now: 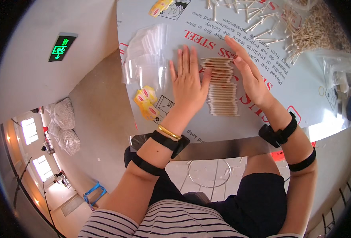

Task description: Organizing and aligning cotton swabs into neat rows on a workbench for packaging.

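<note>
A column of cotton swabs (222, 99) lies on the table between my hands, the sticks side by side and crosswise to me. Its upper part sits a little further left than its lower part. My left hand (189, 83) lies flat on the left, fingers stretched out, its thumb touching the swabs' left ends. On the right, my right hand (253, 81) stands on edge with fingers extended, close to the swabs' right ends. Neither hand grips anything.
A big heap of loose swabs (314, 27) covers the far right. Clear plastic bags (143, 51) lie at the left, near yellow cards (145, 103). Another yellow card (159, 7) is at the far edge. Printed film covers the table (175, 131); its metal edge runs before my lap.
</note>
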The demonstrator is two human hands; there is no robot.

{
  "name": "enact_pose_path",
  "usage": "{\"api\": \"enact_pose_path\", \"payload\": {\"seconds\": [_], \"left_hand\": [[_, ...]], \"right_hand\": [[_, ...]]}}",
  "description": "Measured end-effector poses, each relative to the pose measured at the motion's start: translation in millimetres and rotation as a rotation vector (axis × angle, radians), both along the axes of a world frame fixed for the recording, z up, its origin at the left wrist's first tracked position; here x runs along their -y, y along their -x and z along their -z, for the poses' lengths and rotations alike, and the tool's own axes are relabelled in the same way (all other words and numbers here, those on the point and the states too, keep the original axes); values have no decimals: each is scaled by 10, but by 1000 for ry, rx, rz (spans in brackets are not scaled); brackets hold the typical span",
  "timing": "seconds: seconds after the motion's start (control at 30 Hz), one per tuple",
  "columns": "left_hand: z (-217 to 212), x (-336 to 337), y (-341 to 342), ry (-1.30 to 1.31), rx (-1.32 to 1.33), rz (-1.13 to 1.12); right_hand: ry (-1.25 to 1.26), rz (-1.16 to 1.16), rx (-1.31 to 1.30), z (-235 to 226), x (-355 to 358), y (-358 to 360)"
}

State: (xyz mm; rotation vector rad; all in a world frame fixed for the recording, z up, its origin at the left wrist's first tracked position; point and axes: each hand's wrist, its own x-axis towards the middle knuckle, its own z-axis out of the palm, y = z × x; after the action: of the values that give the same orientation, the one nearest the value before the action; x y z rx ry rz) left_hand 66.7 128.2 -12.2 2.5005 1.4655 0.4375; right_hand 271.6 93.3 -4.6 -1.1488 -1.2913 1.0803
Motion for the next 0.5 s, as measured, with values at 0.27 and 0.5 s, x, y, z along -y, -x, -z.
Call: {"api": "enact_pose_path", "payload": {"seconds": [0.27, 0.5], "left_hand": [[11, 7, 4, -32, 14, -22], [52, 15, -17, -34, -85, -21]], "right_hand": [[-11, 32, -24, 11, -13, 41], [-2, 43, -78, -9, -71, 118]]}}
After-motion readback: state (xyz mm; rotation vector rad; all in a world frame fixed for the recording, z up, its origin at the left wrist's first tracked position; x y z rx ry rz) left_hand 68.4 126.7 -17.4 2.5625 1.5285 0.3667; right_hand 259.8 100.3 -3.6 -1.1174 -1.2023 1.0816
